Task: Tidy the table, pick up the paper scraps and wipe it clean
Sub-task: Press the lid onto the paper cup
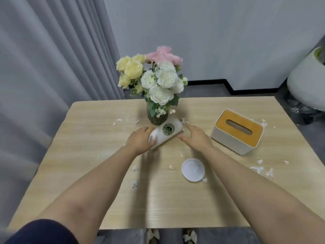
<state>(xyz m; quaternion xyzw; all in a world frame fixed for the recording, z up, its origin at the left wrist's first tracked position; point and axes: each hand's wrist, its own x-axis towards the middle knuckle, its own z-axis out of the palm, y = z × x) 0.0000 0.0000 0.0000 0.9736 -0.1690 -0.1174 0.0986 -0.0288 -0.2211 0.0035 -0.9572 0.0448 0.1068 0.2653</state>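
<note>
1. Left hand (140, 140): wrapped around the base end of the paper coffee cup (166, 133), thumb on the near side. The cup lies tilted on its side near the table's centre, its mouth pointing toward the glass vase (157, 117) and just beside it.
2. Right hand (195, 138): fingers loosely curled and slightly apart, palm down, next to the cup's mouth. Whether it touches the rim cannot be told.
3. Step in hand, judged: righting the tipped cup. Lift from the base and steady the mouth with the right hand. Swing the mouth away from the vase, which carries a tall bouquet (154, 76) and looks top-heavy. Set the cup upright on bare wood.
4. Lid (193, 170): lies flat on the table, nearer the person than the cup and well apart from it.
5. Paper scraps (260, 169): scattered across the table. A cluster lies left of the vase, single bits lie near the lid, and a larger group lies at the right edge. More lie on the floor below the near edge.
6. Tissue box (236, 132): stands right of the hands, slot upward. No tissue shows in the slot.
7. Surface: a pale wood-grain table (79, 173), matte and dry-looking.
8. Room: a grey curtain (44, 50) hangs on the left, a plain wall stands behind, and a white rounded object at the far right is cut off by the frame.
</note>
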